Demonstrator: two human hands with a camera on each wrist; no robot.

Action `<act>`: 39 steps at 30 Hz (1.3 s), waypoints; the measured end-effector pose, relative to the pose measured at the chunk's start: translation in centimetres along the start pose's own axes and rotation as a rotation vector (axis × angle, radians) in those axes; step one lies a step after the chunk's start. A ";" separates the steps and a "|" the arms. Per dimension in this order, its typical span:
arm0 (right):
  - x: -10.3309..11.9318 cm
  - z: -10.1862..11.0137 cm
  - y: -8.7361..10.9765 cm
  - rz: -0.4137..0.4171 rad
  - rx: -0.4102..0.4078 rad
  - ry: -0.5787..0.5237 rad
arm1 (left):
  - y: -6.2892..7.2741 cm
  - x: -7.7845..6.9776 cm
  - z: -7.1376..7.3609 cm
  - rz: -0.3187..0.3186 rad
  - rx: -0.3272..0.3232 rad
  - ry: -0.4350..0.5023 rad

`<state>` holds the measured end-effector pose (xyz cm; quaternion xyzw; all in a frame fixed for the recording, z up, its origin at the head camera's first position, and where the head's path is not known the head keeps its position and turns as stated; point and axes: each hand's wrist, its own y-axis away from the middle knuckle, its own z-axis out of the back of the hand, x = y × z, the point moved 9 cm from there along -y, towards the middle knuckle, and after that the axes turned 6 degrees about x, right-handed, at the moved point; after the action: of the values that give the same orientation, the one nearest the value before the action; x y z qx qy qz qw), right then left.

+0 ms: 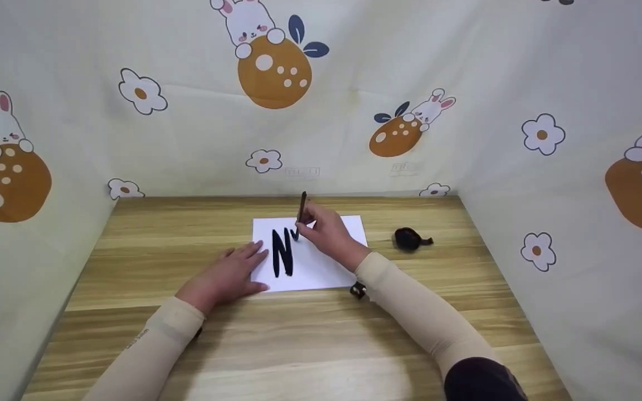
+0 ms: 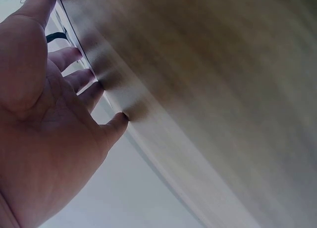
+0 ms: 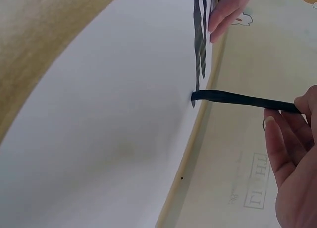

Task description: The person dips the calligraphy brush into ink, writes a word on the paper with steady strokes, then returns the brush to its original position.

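In the head view my right hand (image 1: 326, 228) pinches a slim dark paintbrush (image 1: 302, 207) between thumb and fingers, its tip down at the white paper (image 1: 321, 267). A thick black N (image 1: 282, 253) stands on the paper, with a short black stroke (image 1: 295, 234) to the upper right of it, under the brush. The right wrist view shows the dark brush tip (image 3: 198, 95) right at the sheet, the right hand (image 3: 297, 153) gripping the far end of the handle. My left hand (image 1: 234, 273) rests with spread fingers on the paper's left edge; the left wrist view shows its palm (image 2: 54, 124).
A small round black dish (image 1: 408, 239) with a short handle sits right of the paper on the wooden table (image 1: 298, 345). Pale fabric (image 1: 204, 128) printed with rabbits and flowers hangs behind and along both sides. A small black device (image 1: 358, 290) is at the right wrist.
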<state>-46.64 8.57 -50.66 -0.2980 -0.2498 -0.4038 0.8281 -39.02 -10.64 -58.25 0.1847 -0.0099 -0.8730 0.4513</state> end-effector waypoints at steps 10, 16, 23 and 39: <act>0.4 0.0 0.6 0.025 0.009 -0.032 | 0.2 0.0 0.0 -0.004 -0.005 -0.009; 0.5 -0.1 1.0 0.012 0.038 -0.021 | 0.1 0.1 -0.2 -0.004 0.001 -0.012; 0.9 -0.4 1.5 -0.002 0.080 -0.021 | 0.1 0.1 -0.1 -0.003 -0.004 -0.014; 2.0 -0.5 2.7 0.052 0.108 -0.012 | 0.0 0.2 -0.3 -0.006 0.011 -0.017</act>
<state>-43.32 8.54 -50.48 -0.2615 -0.2684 -0.3663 0.8517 -39.07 -10.74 -58.60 0.1797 -0.0182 -0.8758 0.4477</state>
